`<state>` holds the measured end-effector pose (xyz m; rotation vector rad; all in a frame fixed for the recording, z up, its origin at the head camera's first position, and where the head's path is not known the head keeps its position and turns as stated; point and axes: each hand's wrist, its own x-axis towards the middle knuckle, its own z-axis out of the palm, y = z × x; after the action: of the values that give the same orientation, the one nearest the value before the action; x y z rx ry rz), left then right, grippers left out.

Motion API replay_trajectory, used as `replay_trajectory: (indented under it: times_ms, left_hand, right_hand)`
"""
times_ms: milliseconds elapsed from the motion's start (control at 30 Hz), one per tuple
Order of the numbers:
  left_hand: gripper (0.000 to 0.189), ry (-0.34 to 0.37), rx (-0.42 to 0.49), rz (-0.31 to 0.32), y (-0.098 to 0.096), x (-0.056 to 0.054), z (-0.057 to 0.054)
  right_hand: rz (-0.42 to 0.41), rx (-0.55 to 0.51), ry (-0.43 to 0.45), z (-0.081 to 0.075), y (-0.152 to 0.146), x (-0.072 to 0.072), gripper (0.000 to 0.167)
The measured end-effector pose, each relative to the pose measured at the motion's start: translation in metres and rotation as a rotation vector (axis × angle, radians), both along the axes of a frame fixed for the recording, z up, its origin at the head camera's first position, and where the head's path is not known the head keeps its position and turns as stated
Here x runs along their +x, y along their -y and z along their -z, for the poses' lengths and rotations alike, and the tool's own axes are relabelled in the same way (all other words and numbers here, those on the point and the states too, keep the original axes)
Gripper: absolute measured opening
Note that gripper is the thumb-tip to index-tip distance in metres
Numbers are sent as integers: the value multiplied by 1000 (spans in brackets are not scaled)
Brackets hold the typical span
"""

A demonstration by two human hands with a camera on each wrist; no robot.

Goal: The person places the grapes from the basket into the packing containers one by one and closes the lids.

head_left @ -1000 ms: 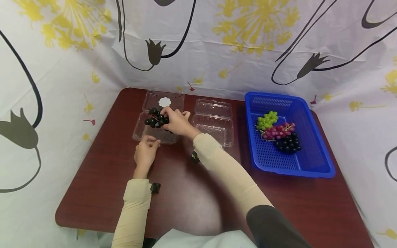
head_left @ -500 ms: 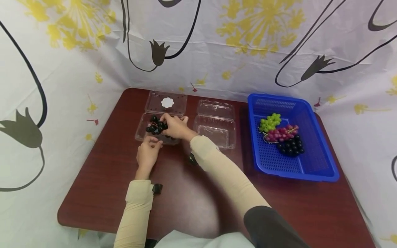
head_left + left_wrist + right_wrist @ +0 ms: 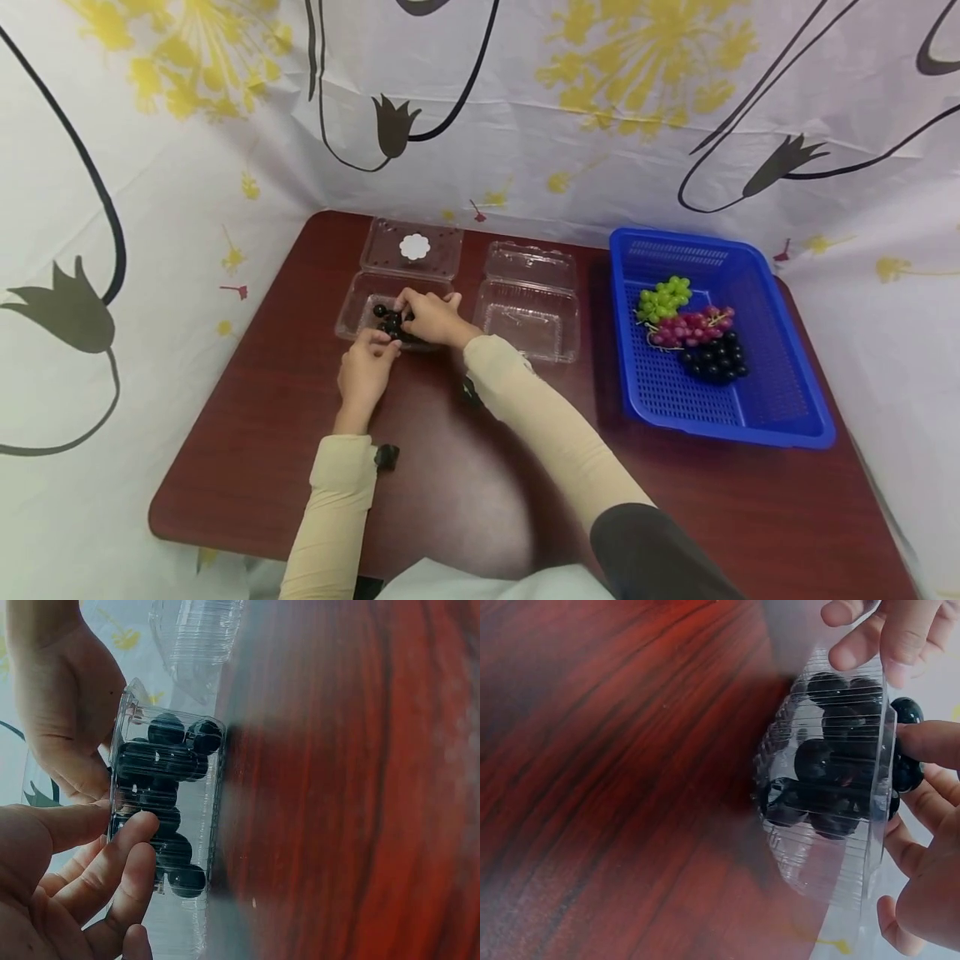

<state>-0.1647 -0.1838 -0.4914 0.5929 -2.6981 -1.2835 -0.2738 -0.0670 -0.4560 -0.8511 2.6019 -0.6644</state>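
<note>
Black grapes [image 3: 392, 323] sit inside a clear plastic clamshell container [image 3: 348, 312], whose lid is folded back. My right hand [image 3: 433, 319] reaches over the rim and grips the bunch; in the right wrist view its fingers [image 3: 930, 742] are on the upper grapes. My left hand [image 3: 363, 375] is at the container's front wall. In the left wrist view, its thumb lies behind the rim and its fingers [image 3: 135, 847] press the outside, so the wall is pinched between them. Dark grapes [image 3: 176, 851] show through that wall, while the right hand covers part of the bunch.
A second clear clamshell [image 3: 517, 321] stands open to the right. Further right, a blue basket [image 3: 628, 367] holds green grapes [image 3: 663, 300], red grapes [image 3: 690, 328] and another black bunch [image 3: 716, 359]. A patterned curtain [image 3: 517, 150] hangs behind the table [image 3: 450, 500].
My right hand has lowered the black grapes from above the container down into it. The left hand has come to the container's front wall. The view has shifted slightly.
</note>
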Motion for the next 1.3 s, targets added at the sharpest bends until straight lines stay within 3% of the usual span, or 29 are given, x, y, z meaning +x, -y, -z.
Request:
replay_trajectory:
  times_ms: [367,900,1300]
  left_hand:
    - [26,-6,-4,9,1,-2,-4]
    - [27,17,-13,18,0,-1,-3]
    - [28,11,-36,26,0,2,-3]
  right_hand:
    - [25,33,-26,2,0,0,22]
    - [2,183,-233,4,-1,10,27]
    - [18,200,-213,6,-4,11,33]
